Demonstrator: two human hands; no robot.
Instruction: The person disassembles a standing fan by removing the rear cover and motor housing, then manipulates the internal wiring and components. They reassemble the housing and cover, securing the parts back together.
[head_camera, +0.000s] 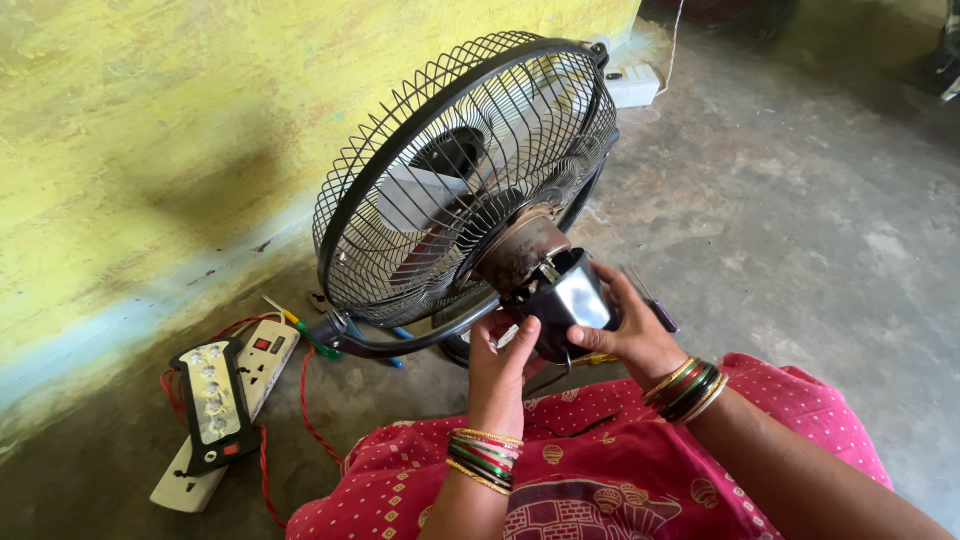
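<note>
fan motor cover (568, 300), a black glossy housing at the back of the fan, sits between both hands above the lap. left hand (503, 368) comes up from below, its fingers (520, 335) curled together against the cover's lower left side, thumb pressed on it. right hand (628, 335) wraps the cover from the right, fingers closed round its back and bottom edge, thumb on the lower face. a thin dark-handled tool (650, 300) sticks out past the right hand; whether the hand grips it cannot be told. just ahead of the cover is the rusty brown motor (520, 250), touching the rear of the black wire cage (465, 170), which tilts up and away toward the yellow wall (150, 130). pale blades (420, 200) show through the cage. both wrists wear stacked bangles (485, 458), gold, green and red. red dotted cloth (600, 470) covers the lap. on the floor (800, 200) to the left lie a white power strip (240, 400) with a black lamp (213, 400) on top, red wires (305, 400) looping beside them. a white socket box (633, 85) lies far off by the wall.
</note>
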